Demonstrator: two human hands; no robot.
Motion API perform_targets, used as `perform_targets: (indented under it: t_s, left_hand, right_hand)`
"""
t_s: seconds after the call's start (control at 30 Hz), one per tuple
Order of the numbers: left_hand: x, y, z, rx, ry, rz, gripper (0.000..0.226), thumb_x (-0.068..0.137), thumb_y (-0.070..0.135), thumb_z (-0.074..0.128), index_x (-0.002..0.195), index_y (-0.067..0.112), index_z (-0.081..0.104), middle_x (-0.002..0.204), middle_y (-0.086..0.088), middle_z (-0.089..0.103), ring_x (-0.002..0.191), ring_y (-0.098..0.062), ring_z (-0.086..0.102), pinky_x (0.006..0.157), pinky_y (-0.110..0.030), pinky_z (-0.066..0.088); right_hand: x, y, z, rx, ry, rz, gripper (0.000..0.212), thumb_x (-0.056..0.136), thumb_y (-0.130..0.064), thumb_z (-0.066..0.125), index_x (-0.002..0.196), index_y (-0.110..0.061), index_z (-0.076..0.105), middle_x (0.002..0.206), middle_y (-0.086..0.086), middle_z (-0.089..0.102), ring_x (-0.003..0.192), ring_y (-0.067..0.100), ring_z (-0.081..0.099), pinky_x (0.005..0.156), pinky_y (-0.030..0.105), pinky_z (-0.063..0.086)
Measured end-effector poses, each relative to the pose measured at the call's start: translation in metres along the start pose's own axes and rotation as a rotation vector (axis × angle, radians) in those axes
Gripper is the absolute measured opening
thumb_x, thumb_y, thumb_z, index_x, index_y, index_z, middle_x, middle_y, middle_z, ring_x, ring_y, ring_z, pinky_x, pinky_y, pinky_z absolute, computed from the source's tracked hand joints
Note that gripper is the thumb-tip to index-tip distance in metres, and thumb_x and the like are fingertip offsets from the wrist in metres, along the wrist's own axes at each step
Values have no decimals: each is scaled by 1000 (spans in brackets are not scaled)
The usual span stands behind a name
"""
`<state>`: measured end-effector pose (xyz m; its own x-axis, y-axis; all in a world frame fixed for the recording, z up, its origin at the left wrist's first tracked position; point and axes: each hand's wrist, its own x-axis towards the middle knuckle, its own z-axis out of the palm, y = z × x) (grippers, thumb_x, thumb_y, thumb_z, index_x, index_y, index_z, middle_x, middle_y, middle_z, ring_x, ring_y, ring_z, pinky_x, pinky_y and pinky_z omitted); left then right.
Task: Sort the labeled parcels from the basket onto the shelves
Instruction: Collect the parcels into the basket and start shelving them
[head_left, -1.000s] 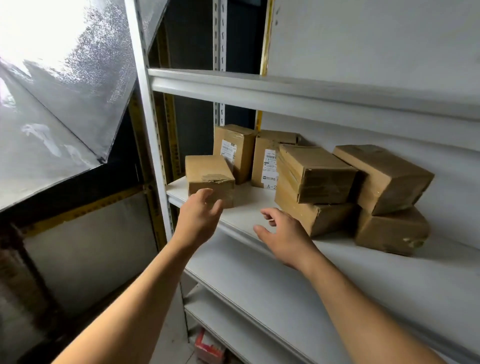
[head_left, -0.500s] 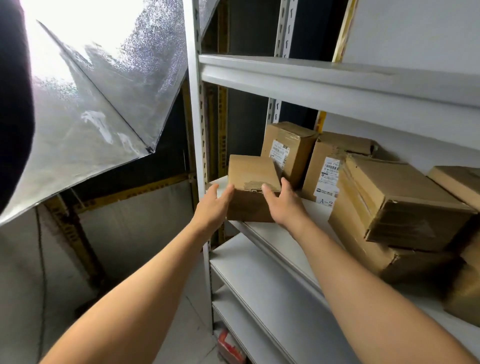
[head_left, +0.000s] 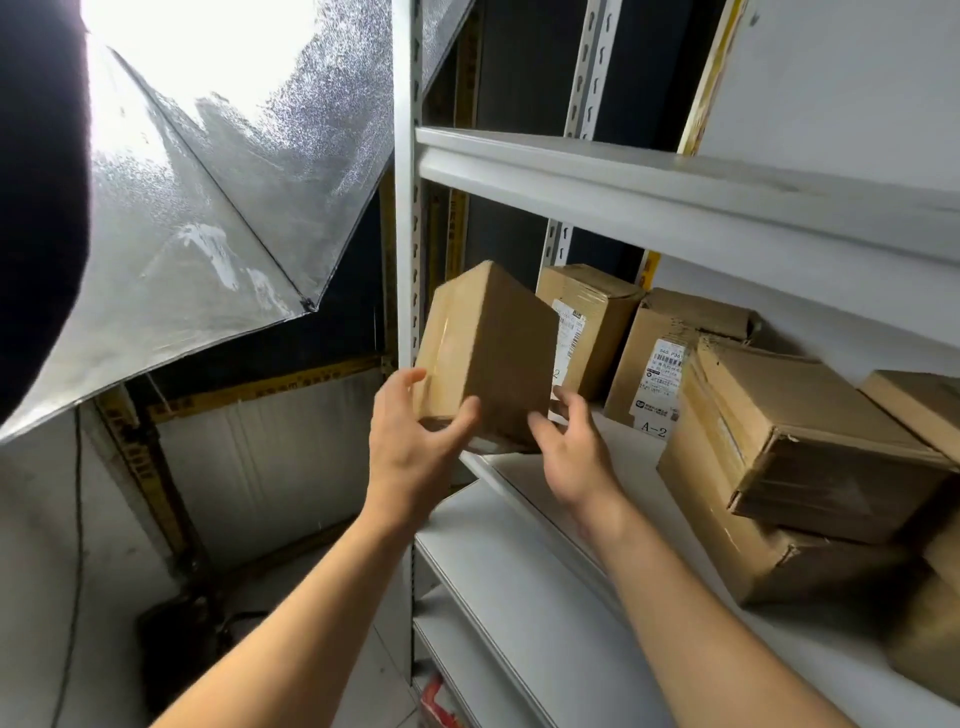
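Note:
A small brown cardboard parcel is tilted up on end above the left front corner of the grey shelf. My left hand grips its lower left side, thumb and fingers curled round it. My right hand holds its lower right edge. Behind it stand two upright labelled parcels; the second one's label reads A-2. To the right, larger parcels lie stacked on the same shelf.
A white upright post frames the rack's left side. Another shelf runs above and lower shelves below. A silver reflective umbrella hangs at the left. Something red lies near the floor.
Both hands reached to the small parcel on the shelf corner, took hold of it and lifted it, tipping it upright. The view moved left and closer.

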<state>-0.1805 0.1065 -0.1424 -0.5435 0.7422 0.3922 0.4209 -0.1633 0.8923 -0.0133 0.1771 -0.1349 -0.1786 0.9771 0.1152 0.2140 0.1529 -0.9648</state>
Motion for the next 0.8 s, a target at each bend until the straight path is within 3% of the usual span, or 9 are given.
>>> perform_targets:
  t_s: [0.07,0.17,0.27,0.4,0.5,0.6,0.7,0.8]
  left_hand:
    - [-17,-2,-6,217,119,384,82,77,57,79,143,20,46,160,-7,37,141,-21,37,110,-26,36]
    - [-30,-12,-7,529,248,797,74,84,38,82,143,13,46,162,-25,29,143,-40,36,119,-47,36]
    - [-43,-34,-4,755,312,965,64,96,30,76,150,16,45,161,-22,29,144,-38,35,117,-51,40]
    - [-65,-56,-2,758,222,1043,64,97,18,75,156,19,50,167,-13,27,152,-30,27,116,-48,43]
    - [-74,-55,-12,671,-22,980,82,95,46,74,161,17,36,171,-10,23,158,-22,18,125,-39,28]
    - [-78,-37,-27,384,-73,743,77,102,57,60,160,13,34,161,-8,41,147,-13,34,120,-33,35]
    - [-65,-15,-45,263,-19,327,73,100,65,50,156,18,42,156,-4,47,140,-8,39,115,-36,38]
    - [-52,7,-59,-164,-374,-171,84,87,75,61,159,37,39,154,3,56,138,-15,54,112,-51,49]
  right_hand:
    - [-19,-11,1,69,-70,-21,57,101,-48,62,153,-32,46,145,-6,61,130,13,60,114,40,47]
    - [-44,-29,2,332,-231,-5,63,93,-66,65,148,-37,51,138,-9,70,127,14,67,109,44,52]
    - [-53,-38,2,529,-230,57,78,88,-60,79,152,-30,46,133,-2,74,119,21,73,104,47,58]
    - [-52,-34,13,555,-216,175,104,66,-52,97,151,-27,43,127,5,76,115,33,75,103,59,57]
    - [-51,-20,16,506,-144,182,91,78,-42,94,151,-26,42,129,7,75,116,30,74,101,55,59]
    - [-50,-7,4,472,-104,138,65,90,-36,83,147,-30,52,128,5,76,115,29,74,91,45,65]
    - [-58,3,-11,508,-138,61,43,101,-32,70,142,-25,62,126,8,77,114,31,75,78,37,65]
    - [-75,9,-21,503,-160,-1,43,105,-33,64,147,-24,60,135,11,72,124,35,70,91,48,62]
